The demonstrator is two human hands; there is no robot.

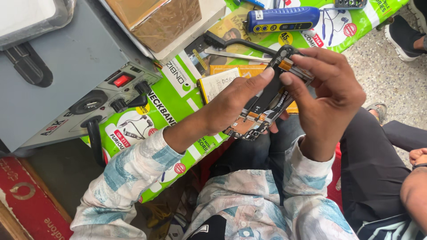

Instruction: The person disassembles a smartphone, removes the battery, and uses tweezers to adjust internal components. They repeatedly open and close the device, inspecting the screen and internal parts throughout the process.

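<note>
An opened mobile phone (267, 100), its back off and its circuit boards and ribbon cables bare, is held above my lap at the frame's middle. My left hand (231, 102) grips it from the left, index finger stretched to the upper edge. My right hand (327, 89) clasps the phone's upper right end, thumb and fingers pinching near a small orange part (285, 65). Both sleeves are pale with a blue pattern.
A green printed sheet (173, 100) covers the bench. On it lie a blue handled tool (284, 18), metal tweezers (235, 55), a black brush (218, 42) and a yellow battery (222, 80). A grey power unit (66, 84) sits left. Another person's arm (416, 186) shows at right.
</note>
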